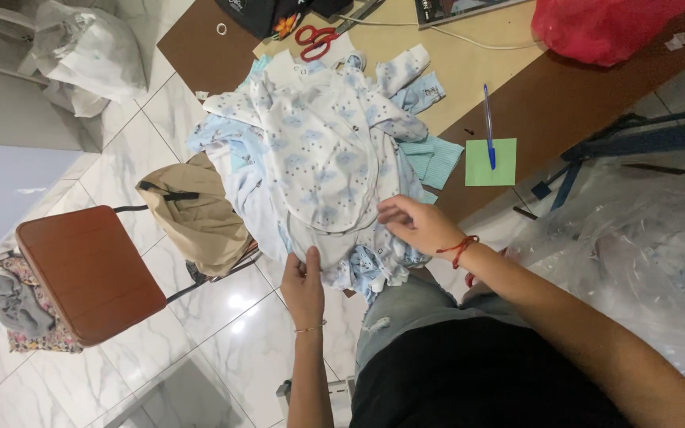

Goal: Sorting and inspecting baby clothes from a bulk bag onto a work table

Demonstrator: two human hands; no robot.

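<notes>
White baby garment with pale blue print (pixel 319 158) spread on top of a heap of similar clothes at the surface (pixel 549 103) edge, hem overhanging toward the lap. Left hand (pixel 303 281) pinching the hem; right hand (pixel 418 224) pressed on the right side, fingers curled, keeping the cloth flat. Pen (pixel 487 127) on green note (pixel 491 162) well apart.

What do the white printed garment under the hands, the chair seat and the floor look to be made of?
White baby garment with pale blue print: soft knit cloth, matte, since it creases and drapes. Reddish-brown square chair seat: smooth, slightly glossy, probably vinyl or lacquered wood. White veined floor tiles: polished marble or marble-look ceramic, showing mirror-like reflections.
</notes>
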